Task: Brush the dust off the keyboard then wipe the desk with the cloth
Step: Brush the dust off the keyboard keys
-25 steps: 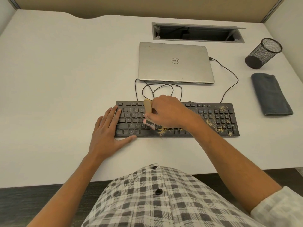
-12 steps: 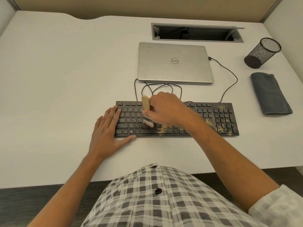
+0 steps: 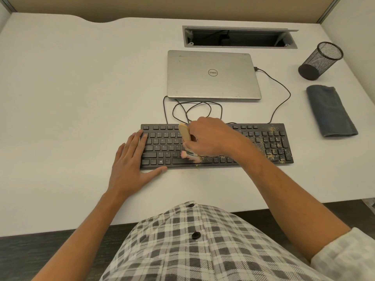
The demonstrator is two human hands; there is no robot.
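The right hand (image 3: 209,136) curls its fingers round a small brush (image 3: 185,136) with a rounded pale wooden handle, its blurred bristles down on the middle keys of the flat black keyboard (image 3: 162,147). Just right of the grip, gritty tan dust (image 3: 272,147) speckles the number pad and bottom row. Left of the grip, the left hand (image 3: 132,165) lies flat with straight fingers on the keyboard's end. Well right of it, a folded grey cloth (image 3: 330,110) lies on the smooth white desk (image 3: 71,98), beside a black mesh cup (image 3: 321,60).
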